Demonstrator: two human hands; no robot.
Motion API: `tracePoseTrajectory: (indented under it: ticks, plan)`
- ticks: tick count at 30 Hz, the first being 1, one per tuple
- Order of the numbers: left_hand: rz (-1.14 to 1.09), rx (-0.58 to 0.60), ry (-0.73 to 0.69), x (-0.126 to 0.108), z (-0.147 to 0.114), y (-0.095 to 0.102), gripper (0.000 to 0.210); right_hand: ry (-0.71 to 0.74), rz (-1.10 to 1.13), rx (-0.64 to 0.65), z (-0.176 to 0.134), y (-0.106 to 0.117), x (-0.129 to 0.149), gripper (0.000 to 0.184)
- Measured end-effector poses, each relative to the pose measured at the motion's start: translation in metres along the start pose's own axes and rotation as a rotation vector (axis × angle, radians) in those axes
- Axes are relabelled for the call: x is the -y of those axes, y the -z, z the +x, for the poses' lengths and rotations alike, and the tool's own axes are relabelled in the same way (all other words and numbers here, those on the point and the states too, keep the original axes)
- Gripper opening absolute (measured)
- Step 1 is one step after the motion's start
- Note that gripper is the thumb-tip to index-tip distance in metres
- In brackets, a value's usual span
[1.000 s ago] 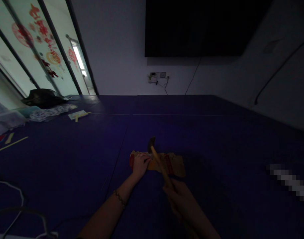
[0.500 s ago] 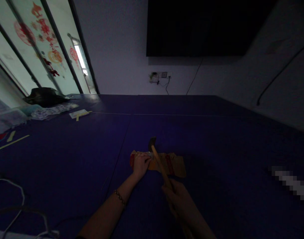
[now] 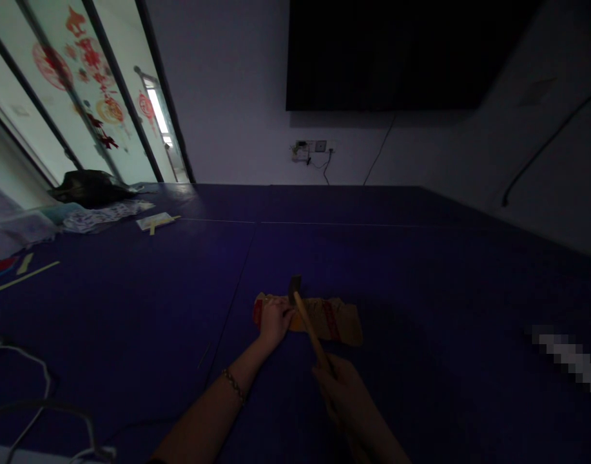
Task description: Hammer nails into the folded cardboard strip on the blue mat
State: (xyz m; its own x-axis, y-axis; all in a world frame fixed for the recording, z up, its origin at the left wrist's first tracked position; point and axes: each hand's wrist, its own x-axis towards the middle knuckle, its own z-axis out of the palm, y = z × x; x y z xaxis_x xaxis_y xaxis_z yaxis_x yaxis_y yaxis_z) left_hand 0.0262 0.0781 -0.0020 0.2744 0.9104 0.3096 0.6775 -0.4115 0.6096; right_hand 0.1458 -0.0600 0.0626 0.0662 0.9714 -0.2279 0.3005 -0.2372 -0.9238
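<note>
In my right hand (image 3: 341, 386) is a hammer (image 3: 312, 328), my fingers wrapped round its wooden handle. Its dark head is low over a flattened piece of brown cardboard or paper (image 3: 346, 322) with red markings, close to the fingertips of my left hand (image 3: 276, 319). That hand rests on the left part of the brown piece, fingers bent and pressed together with the thumb. Whatever they may pinch is too small and dark to make out. I cannot tell whether the hammer head touches anything.
The brown piece lies on a wide dark blue surface (image 3: 203, 277) with seams. White cables (image 3: 46, 374) lie at the lower left. Yellowish strips (image 3: 24, 277), a small white packet (image 3: 155, 221) and a black bag (image 3: 92, 187) are farther left. A dark screen (image 3: 396, 58) hangs on the back wall.
The hammer head has come down toward the brown piece beside my left fingertips, and my right hand has lowered slightly. My left hand has stayed in place.
</note>
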Motion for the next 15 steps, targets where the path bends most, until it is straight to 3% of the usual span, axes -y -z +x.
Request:
tracePoseTrajectory:
  ticks: [9,15]
  plan:
    - [-0.006,-0.009,-0.02,0.002,0.0,-0.002,0.011,0.048,0.173,-0.02,-0.008,0.024,0.008,0.023]
    - [-0.016,-0.014,-0.042,0.005,0.001,-0.004,0.012,0.057,0.434,-0.036,0.024,0.078,-0.02,0.037]
